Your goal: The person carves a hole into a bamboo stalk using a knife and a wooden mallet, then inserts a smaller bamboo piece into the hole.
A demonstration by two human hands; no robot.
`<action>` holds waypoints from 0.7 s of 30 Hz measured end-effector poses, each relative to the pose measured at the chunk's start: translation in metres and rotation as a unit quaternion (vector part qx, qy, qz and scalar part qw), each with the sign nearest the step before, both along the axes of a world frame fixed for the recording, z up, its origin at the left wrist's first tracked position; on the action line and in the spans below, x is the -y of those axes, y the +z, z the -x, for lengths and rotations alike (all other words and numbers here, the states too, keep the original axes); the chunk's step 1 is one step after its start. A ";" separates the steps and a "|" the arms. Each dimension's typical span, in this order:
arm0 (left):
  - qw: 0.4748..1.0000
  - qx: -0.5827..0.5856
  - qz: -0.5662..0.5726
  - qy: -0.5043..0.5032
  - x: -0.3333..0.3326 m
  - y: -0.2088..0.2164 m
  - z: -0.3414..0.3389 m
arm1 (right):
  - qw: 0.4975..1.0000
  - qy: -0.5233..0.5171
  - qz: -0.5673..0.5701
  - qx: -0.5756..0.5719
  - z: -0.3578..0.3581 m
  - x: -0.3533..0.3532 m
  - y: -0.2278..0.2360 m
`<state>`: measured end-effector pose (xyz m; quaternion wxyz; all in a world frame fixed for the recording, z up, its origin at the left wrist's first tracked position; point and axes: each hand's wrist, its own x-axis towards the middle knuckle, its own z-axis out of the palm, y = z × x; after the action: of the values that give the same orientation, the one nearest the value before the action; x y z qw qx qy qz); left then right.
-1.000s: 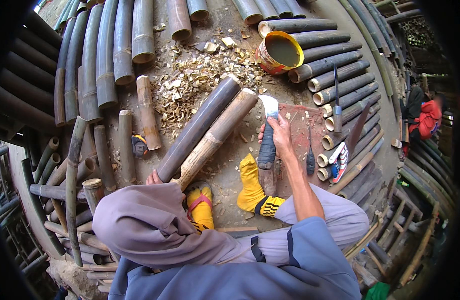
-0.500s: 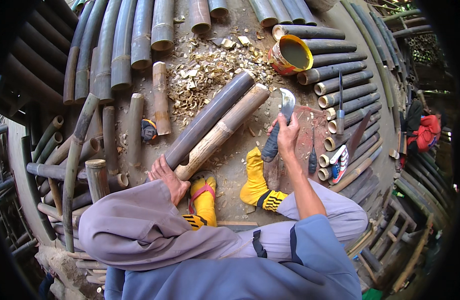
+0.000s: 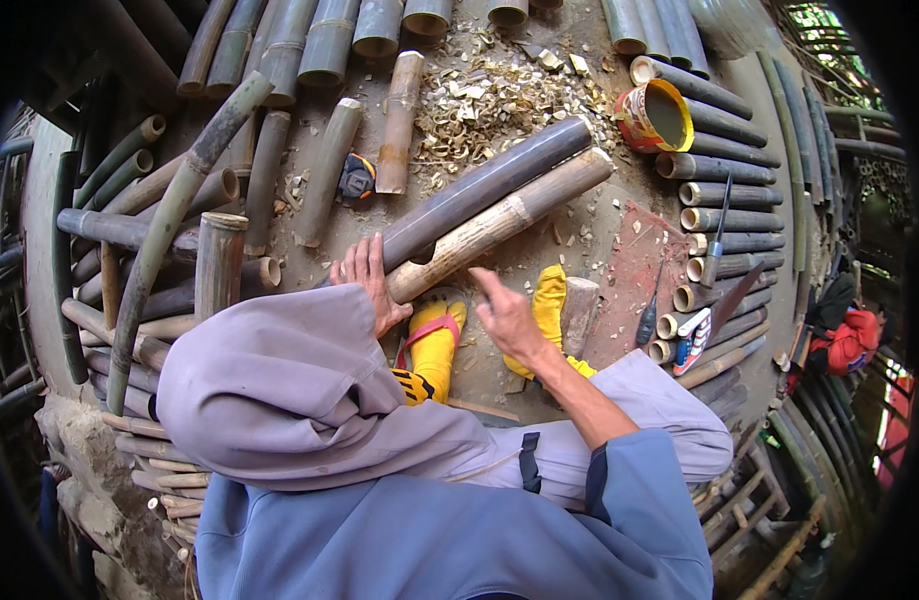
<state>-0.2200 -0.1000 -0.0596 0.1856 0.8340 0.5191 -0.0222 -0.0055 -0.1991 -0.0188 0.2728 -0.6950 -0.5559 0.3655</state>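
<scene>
Where the left grip (image 3: pixel 367 285) rests: against the near end of the dark bamboo tube (image 3: pixel 489 187), fingers slightly spread.
Right grip (image 3: pixel 509 315): one finger extended; whether the others hold anything can't be told.
Pale bamboo tube (image 3: pixel 509 222): alongside the dark one, ahead of the right grip.

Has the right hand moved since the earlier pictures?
Yes. Judged against the red mat, the right hand has moved left, toward the pale bamboo pole.
</scene>
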 end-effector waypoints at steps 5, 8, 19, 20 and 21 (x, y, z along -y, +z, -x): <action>0.999 0.051 -0.001 0.009 0.002 -0.003 0.005 | 0.998 0.062 0.026 -0.011 0.036 -0.003 -0.022; 0.997 0.071 0.001 0.006 0.000 -0.007 0.003 | 0.996 0.053 0.066 0.013 0.043 -0.012 -0.028; 0.997 0.076 0.000 0.006 -0.001 -0.009 0.008 | 0.993 0.102 0.055 0.036 0.042 -0.025 -0.037; 0.997 0.075 0.001 0.006 -0.001 -0.010 0.007 | 0.992 0.104 0.063 0.035 0.042 -0.026 -0.035; 0.997 0.074 0.004 0.006 0.000 -0.011 0.006 | 0.992 0.103 0.067 0.037 0.042 -0.026 -0.035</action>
<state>-0.2263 -0.0999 -0.0705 0.2267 0.8298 0.5084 0.0390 -0.0471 -0.1734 -0.0535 0.1656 -0.6642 -0.6081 0.4021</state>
